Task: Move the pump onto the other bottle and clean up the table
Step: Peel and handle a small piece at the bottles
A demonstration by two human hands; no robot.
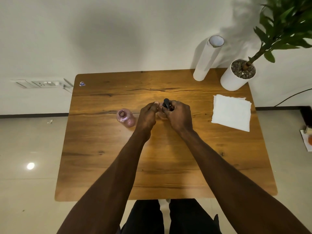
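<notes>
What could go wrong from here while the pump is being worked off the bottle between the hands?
1. The bottle under the pump is mostly hidden by the left hand and right hand; if the hold is loose, twisting could tip it.
2. The open bottle stands uncapped close beside the left hand, so a stray wrist could knock it over.
3. Drips from a lifted pump may land on the table; the tissue lies off to the right.

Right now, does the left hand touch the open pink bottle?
Apart. The head view shows bare table between the left hand and the open pink bottle.
</notes>
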